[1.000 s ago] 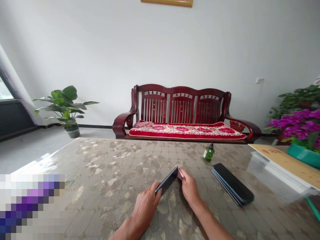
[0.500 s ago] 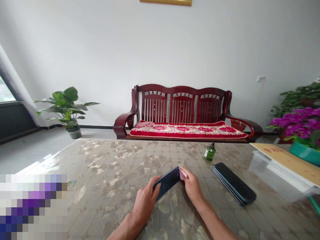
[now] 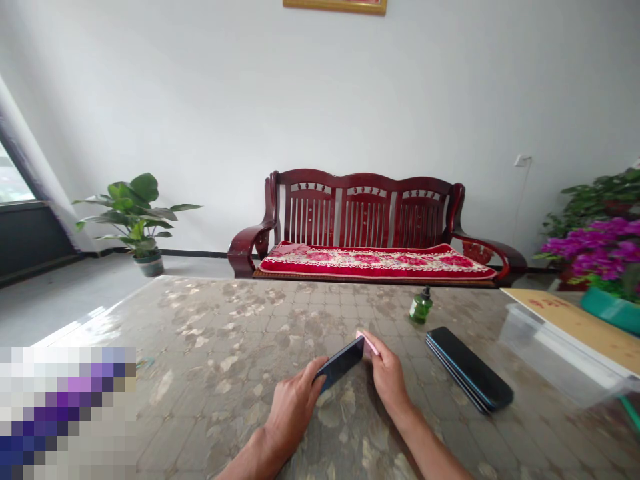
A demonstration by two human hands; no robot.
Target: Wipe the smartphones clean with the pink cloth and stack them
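White wall [image 3: 350, 87] and a carved dark-red wooden bench [image 3: 345, 180] with a floral seat cover [image 3: 400, 261] form the backdrop to a patterned tabletop [image 3: 225, 360] seen from a head-worn camera. Above the tabletop's middle, toward its near edge, a person's left hand [image 3: 293, 407] has its grip clamped on the left end of a dark smartphone [image 3: 345, 363], held tilted. At the phone's other end, the right hand [image 3: 390, 380] pinches a thin pink item [image 3: 369, 345], its grip closed on it; whether the item touches the phone cannot be told. Right of the hands, a stack of dark, phone-shaped slabs [image 3: 467, 367] lies slantwise. Nearer the far edge stands a green bottle [image 3: 421, 308] with a black top. Toward the right edge, a tan board [image 3: 580, 323] with red markings rests on a clear plastic box [image 3: 540, 353], near magenta flowers [image 3: 600, 247] in a teal planter [image 3: 610, 310]. Beyond the far left corner, a leafy potted plant [image 3: 145, 207] stands on the floor [image 3: 100, 287].
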